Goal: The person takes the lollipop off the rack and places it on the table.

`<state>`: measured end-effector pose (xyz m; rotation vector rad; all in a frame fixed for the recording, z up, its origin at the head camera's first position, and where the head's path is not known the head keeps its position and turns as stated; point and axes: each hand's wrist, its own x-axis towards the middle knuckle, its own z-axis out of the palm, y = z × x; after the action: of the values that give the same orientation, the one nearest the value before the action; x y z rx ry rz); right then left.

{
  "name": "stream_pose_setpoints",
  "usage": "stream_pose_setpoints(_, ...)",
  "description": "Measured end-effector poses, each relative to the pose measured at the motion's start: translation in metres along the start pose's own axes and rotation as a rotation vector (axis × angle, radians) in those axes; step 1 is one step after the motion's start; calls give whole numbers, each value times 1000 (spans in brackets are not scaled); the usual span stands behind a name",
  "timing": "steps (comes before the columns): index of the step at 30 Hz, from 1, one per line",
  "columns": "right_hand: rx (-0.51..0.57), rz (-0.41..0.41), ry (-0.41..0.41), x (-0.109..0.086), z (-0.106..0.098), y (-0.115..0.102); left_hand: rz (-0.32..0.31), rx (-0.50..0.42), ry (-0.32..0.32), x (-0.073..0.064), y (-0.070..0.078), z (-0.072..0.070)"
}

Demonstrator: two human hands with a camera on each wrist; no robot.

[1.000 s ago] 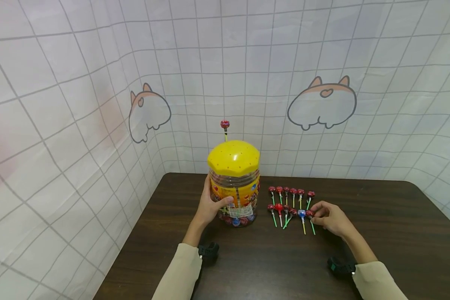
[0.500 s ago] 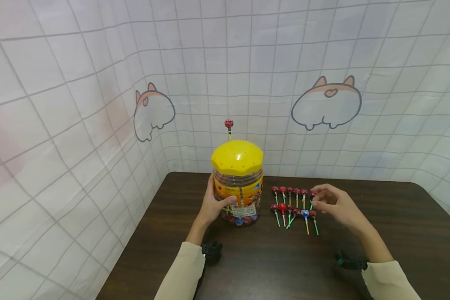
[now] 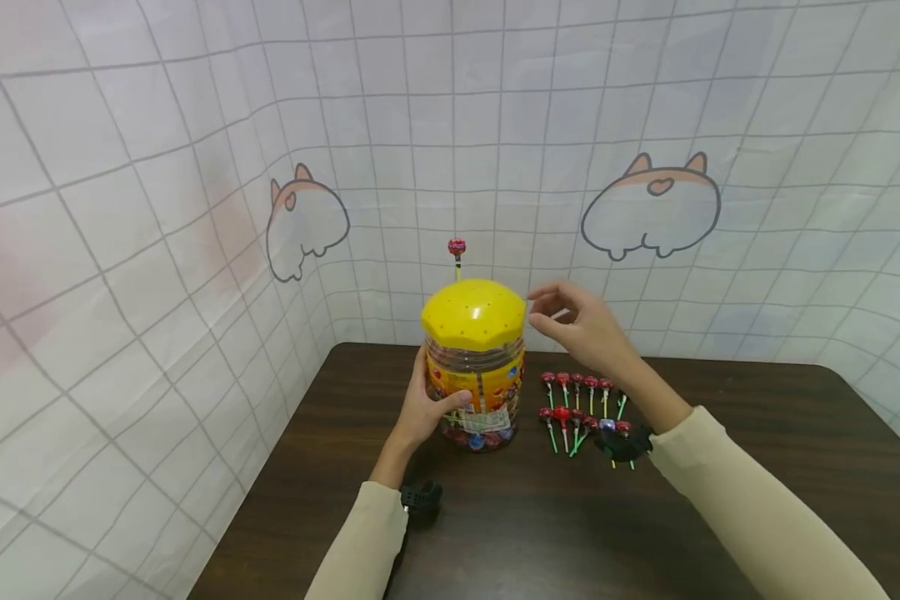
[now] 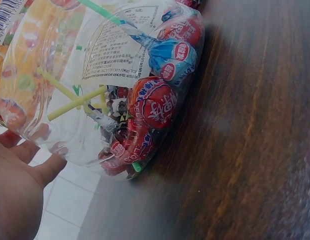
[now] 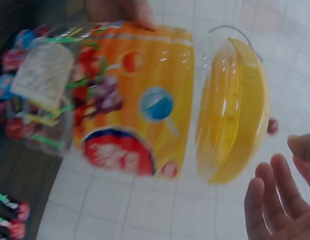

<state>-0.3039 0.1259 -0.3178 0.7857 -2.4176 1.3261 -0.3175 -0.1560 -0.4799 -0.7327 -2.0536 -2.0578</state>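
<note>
A clear candy jar (image 3: 474, 392) with an orange label stands upright near the table's far edge, with lollipops inside. My left hand (image 3: 423, 410) grips its left side, thumb across the front. On top sits a yellow lid (image 3: 474, 315), and a red lollipop (image 3: 457, 247) sticks up above its rear. Just right of the lid hovers my right hand (image 3: 579, 323), apart from it, fingers loosely bent with nothing held. In the right wrist view, the fingers (image 5: 282, 190) appear beside the lid. Below that arm, red lollipops (image 3: 562, 414) lie in two rows; the wrist band covers part of them.
A dark wooden table (image 3: 510, 517) carries everything. Behind and to the left hangs a white gridded cloth (image 3: 495, 167) with animal drawings. Black bands with cameras (image 3: 422, 497) are strapped to both wrists.
My right hand has left the right end of the lollipop rows and risen up and left to beside the lid. The left hand has kept its grip on the jar.
</note>
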Motion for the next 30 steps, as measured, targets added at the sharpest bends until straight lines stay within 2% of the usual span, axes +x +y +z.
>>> stream_pose_setpoints(6,52,-3,16,44,16,-15,-31,25,0,1,2,2)
stream_pose_setpoints(12,86,78,24,74,29,-23,-14,26,-5,0,2,1)
stream_pose_setpoints(17,132,135,7,88,39,-28,-25,40,9,-2,1,-1)
stream_pose_setpoints(22,144,146,-5,100,47,-31,-28,45,16,-2,0,-2)
stream_pose_setpoints(30,88,148,-14,114,55,-33,-36,44,13,-2,0,-1)
